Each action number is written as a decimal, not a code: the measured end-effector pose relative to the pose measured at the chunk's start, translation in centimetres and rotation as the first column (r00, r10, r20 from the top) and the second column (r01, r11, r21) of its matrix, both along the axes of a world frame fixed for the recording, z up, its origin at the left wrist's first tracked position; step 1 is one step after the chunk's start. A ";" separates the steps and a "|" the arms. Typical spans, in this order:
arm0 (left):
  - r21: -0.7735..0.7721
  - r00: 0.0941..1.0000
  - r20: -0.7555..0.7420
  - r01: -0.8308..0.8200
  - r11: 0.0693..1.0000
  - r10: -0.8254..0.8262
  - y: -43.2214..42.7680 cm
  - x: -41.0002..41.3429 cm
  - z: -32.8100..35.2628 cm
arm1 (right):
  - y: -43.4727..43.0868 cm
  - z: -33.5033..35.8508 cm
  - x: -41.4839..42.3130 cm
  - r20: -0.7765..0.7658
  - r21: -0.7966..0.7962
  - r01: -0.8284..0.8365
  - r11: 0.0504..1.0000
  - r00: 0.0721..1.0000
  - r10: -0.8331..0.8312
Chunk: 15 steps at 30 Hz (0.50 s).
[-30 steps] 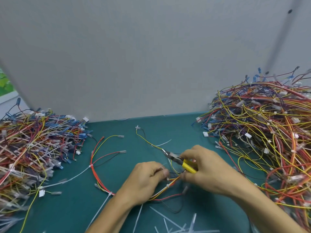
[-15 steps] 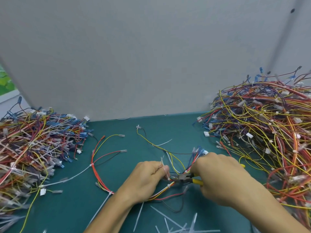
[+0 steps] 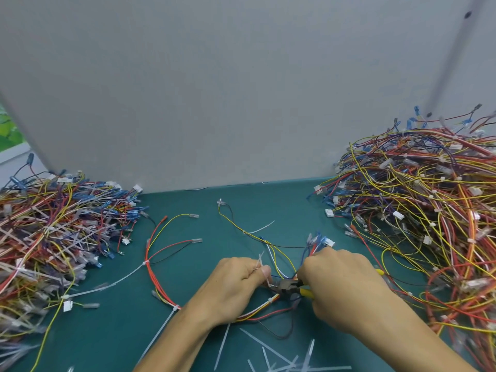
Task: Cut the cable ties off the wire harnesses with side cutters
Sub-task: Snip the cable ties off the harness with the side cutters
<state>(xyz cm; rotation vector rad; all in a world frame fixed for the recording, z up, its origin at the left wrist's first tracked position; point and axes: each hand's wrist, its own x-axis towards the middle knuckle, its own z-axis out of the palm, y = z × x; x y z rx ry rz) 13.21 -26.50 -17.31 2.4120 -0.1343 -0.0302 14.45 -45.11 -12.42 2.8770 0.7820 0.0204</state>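
The left hand [image 3: 236, 287] pinches a white cable tie [image 3: 261, 260] on the wire harness [image 3: 257, 311]; the right hand [image 3: 346, 288] grips yellow-handled side cutters [image 3: 290, 287], tip just beside the left thumb

Our teal table [image 3: 112, 331] bears one harness heap [image 3: 53, 237] left of the left hand [image 3: 233, 288], a bigger heap [image 3: 429, 210] right of the right hand [image 3: 341, 285], cut ties [image 3: 310, 350] nearer.

**No legible text**

No lettering, number or brand can be read anywhere. The side cutters [image 3: 288, 287] show no readable mark. White connectors in the left wire pile [image 3: 53, 224] and the right wire pile [image 3: 416, 210] beside them are too small to tell.
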 end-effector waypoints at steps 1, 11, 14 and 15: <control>0.001 1.000 0.003 0.001 1.000 -0.001 0.0 0.0 0.0 | 0.0 -0.1 0.0 0.005 -0.003 0.003 1.000 1.000 -0.002; 0.030 0.999 0.031 0.011 0.999 -0.012 0.0 0.1 0.0 | 0.1 -0.4 0.1 0.028 -0.037 -0.024 0.999 0.999 0.025; 0.049 0.999 0.038 0.029 0.998 -0.031 0.0 0.1 0.0 | 0.1 -0.5 0.2 0.007 -0.042 -0.026 0.999 1.000 0.027; 0.050 0.999 0.041 0.029 0.998 -0.032 0.0 0.1 0.0 | 0.1 -0.5 0.3 -0.001 -0.040 -0.025 0.999 1.000 0.025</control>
